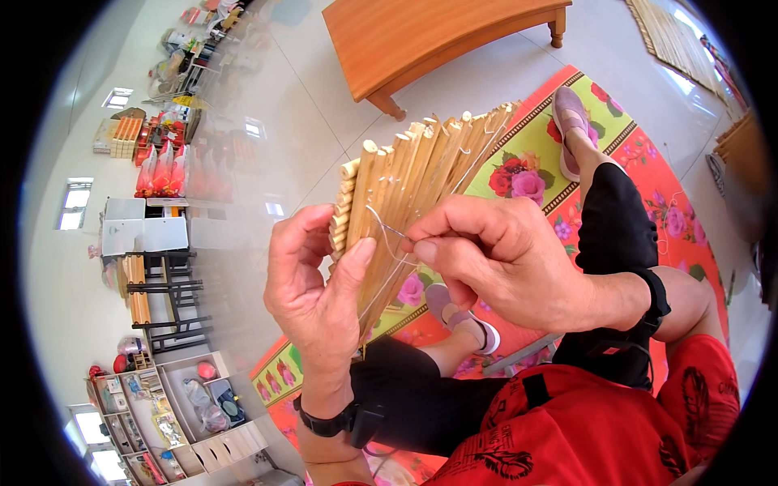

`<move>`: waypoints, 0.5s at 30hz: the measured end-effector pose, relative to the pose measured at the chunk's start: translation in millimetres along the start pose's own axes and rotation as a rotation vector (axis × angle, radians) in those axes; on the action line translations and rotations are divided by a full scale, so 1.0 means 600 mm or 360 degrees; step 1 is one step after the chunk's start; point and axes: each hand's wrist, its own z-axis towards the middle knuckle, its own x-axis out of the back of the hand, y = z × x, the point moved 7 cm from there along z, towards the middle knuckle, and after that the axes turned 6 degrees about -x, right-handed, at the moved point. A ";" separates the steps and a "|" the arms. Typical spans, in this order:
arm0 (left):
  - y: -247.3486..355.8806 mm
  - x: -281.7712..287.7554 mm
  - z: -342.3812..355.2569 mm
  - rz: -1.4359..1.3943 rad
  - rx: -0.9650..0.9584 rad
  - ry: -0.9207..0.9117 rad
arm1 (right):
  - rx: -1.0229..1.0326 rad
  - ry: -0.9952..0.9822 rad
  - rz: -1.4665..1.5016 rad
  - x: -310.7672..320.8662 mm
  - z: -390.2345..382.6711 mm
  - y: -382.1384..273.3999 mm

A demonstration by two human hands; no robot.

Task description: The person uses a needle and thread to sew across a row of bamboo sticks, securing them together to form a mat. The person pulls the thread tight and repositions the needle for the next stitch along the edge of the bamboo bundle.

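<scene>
Two hands (318,283) (515,263), perhaps one needle (391,230)

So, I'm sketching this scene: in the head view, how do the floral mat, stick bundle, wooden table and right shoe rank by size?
1. Floral mat, partly covered
2. Wooden table and stick bundle: too alike to rank; the bundle is nearer the camera
3. Right shoe

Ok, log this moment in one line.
left hand: holds bundled sticks | right hand: pinches needle-like piece | thread: looped between hands
</scene>
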 end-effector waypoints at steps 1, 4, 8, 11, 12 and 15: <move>0.000 -0.001 -0.001 -0.0002 0.0004 0.0004 | -0.0030 -0.0007 0.0040 -0.001 0.001 0.004; -0.001 -0.001 -0.002 -0.0008 -0.0015 -0.0010 | -0.0080 -0.0003 0.0062 -0.001 0.004 0.005; -0.002 0.000 -0.005 -0.0007 -0.0016 0.0001 | -0.0095 0.0010 0.0047 -0.002 0.005 0.007; -0.002 -0.001 -0.005 0.0004 -0.0019 0.0000 | -0.0116 0.0008 0.0077 -0.002 0.004 0.005; 0.000 -0.002 -0.004 0.0012 -0.0017 -0.0002 | -0.0132 0.0001 0.0097 -0.002 0.003 0.004; 0.009 -0.007 -0.007 0.0076 -0.0038 -0.0023 | -0.0184 -0.0017 0.0146 0.000 -0.001 0.002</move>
